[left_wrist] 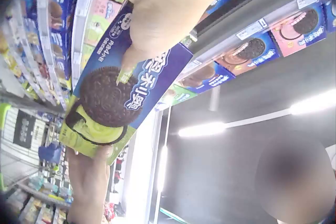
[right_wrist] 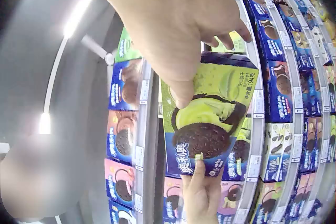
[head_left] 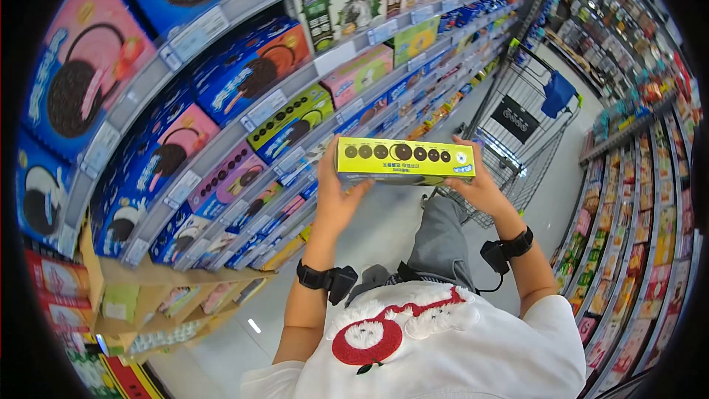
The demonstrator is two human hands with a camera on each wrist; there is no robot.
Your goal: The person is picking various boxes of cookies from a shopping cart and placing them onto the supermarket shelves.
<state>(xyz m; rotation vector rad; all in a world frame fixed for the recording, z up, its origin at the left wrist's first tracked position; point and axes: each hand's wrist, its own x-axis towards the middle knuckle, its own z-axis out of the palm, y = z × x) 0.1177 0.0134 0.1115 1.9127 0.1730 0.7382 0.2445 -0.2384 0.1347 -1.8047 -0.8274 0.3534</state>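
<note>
Both hands hold a green-and-blue cookie box [head_left: 402, 168] out in front of the body. In the head view its yellow-green narrow side, printed with a row of dark cookies, faces up. My left hand [head_left: 336, 186] grips the left end, with the thumb along the near face. At the other end, my right hand [head_left: 473, 179] grips it. The left wrist view shows the box's front [left_wrist: 113, 95] with a big dark cookie and green cream, the left thumb lying across it. In the right wrist view, the right thumb presses on the green part of the front [right_wrist: 226, 85].
Shelves [head_left: 325, 66] filled with cookie boxes run along the left. A shopping cart [head_left: 509, 133] with a blue item on it stands ahead to the right. More stocked shelves [head_left: 628, 251] line the right side, and a cardboard display [head_left: 148, 288] stands at lower left.
</note>
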